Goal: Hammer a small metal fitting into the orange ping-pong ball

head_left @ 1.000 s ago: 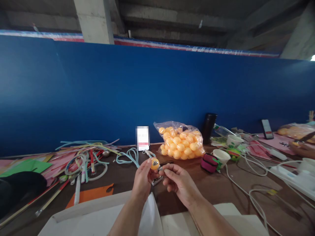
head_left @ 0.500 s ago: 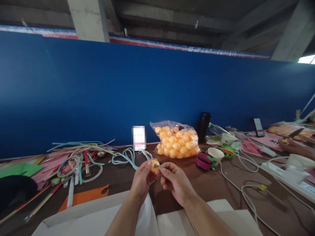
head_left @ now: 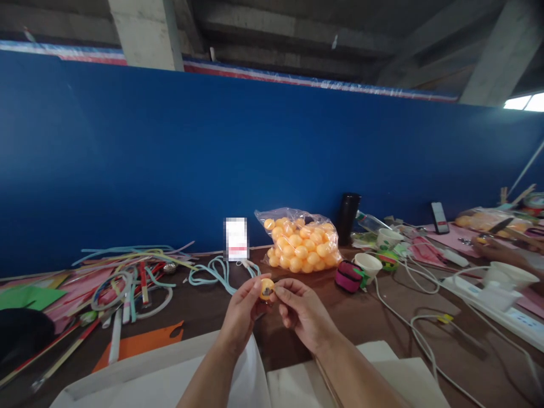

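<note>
An orange ping-pong ball (head_left: 265, 283) with a dark grey patch, perhaps a hole with something metallic inside, is pinched in my left hand (head_left: 244, 303). My right hand (head_left: 304, 309) is closed, its thumb and forefinger pressed together at the ball's right edge. What sits between those right fingertips is too small to make out. Behind my hands stands a clear plastic bag (head_left: 317, 218) full of orange balls. White sheets (head_left: 170, 374) lie under my forearms.
To the left are tubes and strips (head_left: 123, 286), coloured paper (head_left: 38, 297) and an orange sheet (head_left: 142, 343). At right stand a purple pouch (head_left: 349, 276), a paper cup (head_left: 368, 265), a black bottle (head_left: 349, 218), cables and a power strip (head_left: 518, 320). Another person's hand (head_left: 493, 249) works far right.
The ball has turned slightly in my left fingers, so its dark patch sits lower and further right. My right fingertips stay beside it. The whole view has shifted a little.
</note>
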Available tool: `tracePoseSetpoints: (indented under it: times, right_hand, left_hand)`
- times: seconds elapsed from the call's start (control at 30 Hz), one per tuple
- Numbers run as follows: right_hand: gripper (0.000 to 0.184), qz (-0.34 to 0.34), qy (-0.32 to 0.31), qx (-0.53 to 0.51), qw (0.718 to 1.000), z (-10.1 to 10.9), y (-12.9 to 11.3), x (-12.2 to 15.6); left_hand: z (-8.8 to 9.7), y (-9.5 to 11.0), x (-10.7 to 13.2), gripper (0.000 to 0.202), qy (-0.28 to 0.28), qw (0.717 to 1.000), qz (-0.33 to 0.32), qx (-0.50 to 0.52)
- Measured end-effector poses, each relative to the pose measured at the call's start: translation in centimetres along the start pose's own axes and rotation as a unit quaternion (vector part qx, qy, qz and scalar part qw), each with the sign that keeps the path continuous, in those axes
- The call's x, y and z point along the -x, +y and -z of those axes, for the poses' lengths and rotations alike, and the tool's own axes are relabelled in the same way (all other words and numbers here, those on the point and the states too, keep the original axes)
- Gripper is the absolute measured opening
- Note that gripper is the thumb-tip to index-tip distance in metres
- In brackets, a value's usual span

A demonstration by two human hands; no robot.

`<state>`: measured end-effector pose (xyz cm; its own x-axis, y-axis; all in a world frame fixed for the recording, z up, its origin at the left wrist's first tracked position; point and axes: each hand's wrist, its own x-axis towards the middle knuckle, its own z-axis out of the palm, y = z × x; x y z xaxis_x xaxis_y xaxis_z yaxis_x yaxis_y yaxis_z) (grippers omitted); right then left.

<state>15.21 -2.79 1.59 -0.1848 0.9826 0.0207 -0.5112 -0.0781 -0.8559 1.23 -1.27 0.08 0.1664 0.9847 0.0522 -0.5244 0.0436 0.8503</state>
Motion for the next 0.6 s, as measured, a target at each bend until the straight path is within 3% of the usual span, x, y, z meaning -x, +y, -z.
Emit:
tracePoseSetpoints:
  times: [0.6]
  right_hand:
    - [0.025, -0.011, 0.023, 0.019, 0.999, 0.07, 0.03, -0.12]
  left_hand:
    - [0.20, -0.13, -0.16, 0.037, -0.026, 1.000, -0.009, -0.004]
